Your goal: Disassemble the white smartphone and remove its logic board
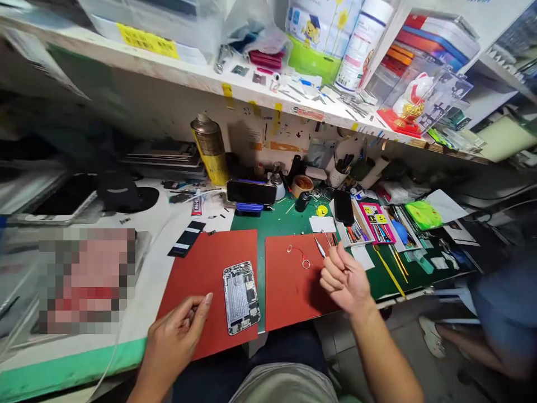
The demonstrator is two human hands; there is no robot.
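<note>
An opened phone [240, 297] lies with its insides up on the left red mat [201, 274], near the bench's front edge. My left hand [176, 336] rests on that mat just left of the phone, fingers curled in with the thumb up, pinching something I cannot make out. My right hand [344, 278] hovers over the right red mat [289, 285], fingers curled round a thin screwdriver [319, 247] whose tip points up and left. A small ring with a thin cable [302, 258] lies on the right mat, left of that hand.
A green cutting mat [285, 221] lies under the red mats. Behind them stand a dark phone [250, 192], a spray can [211, 149], a tape roll [302, 184], a black phone [343, 207] and a tool tray [377, 224]. A cluttered shelf [235, 84] hangs overhead. Another person's legs [482, 324] are at right.
</note>
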